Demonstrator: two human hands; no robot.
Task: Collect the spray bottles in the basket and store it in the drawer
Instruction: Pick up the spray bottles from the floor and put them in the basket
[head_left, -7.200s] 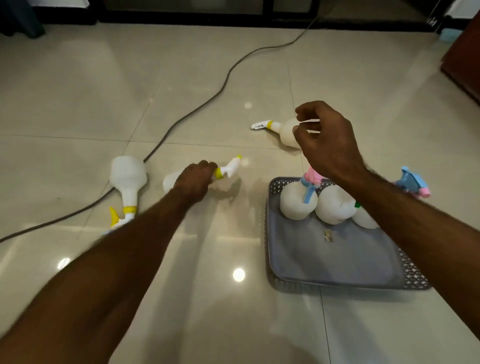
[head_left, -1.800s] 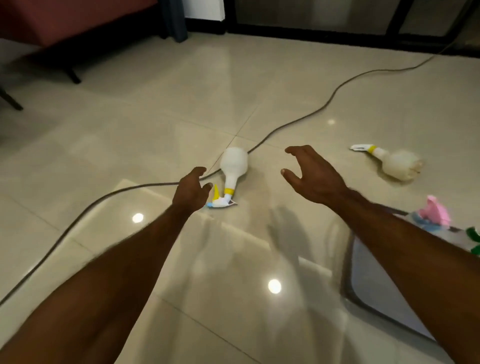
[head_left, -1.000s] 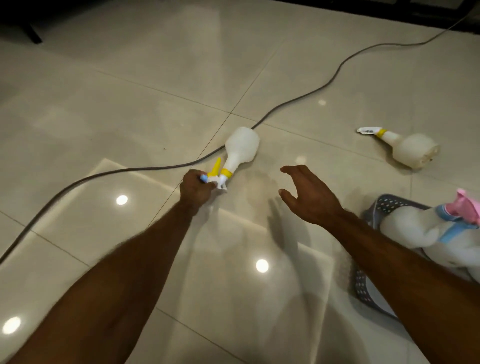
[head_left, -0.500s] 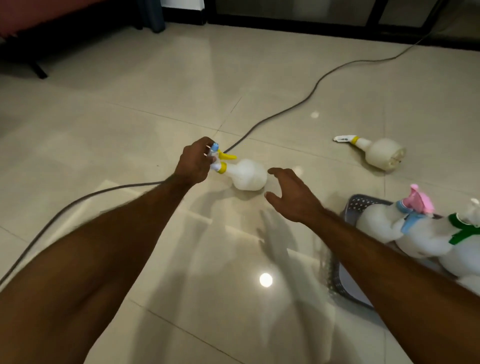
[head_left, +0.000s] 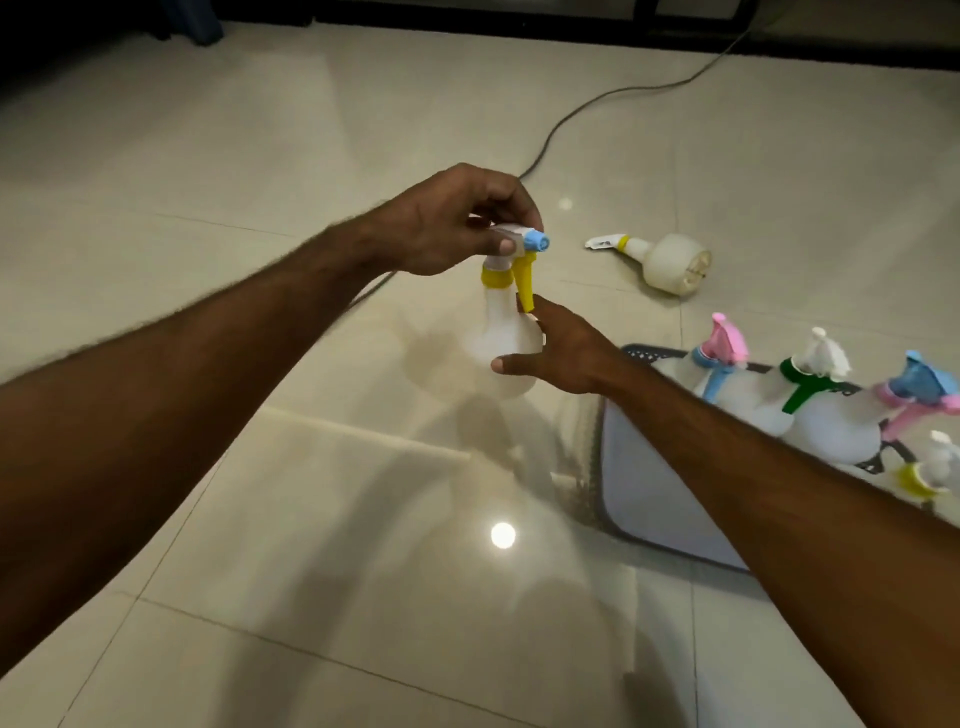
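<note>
My left hand (head_left: 447, 228) grips the spray head of a white bottle with a yellow trigger (head_left: 506, 332), holding it upright above the floor. My right hand (head_left: 558, 351) is at the bottle's body with fingers spread, touching its side. Another white bottle with a yellow collar (head_left: 662, 257) lies on its side on the tiles beyond. A grey perforated basket (head_left: 613, 467) at the right holds several upright bottles, among them one with a pink trigger (head_left: 719, 348) and one with a green collar (head_left: 810, 384).
A dark cable (head_left: 550, 140) runs across the glossy tiled floor from the far right toward my left arm. Dark furniture and a frame line the far edge of the room. A ceiling light reflects on the tiles in front of the basket.
My left hand has lifted the yellow-trigger bottle from lying on the floor to hanging upright and carried it rightward toward the basket. My right hand has come up against its body.
</note>
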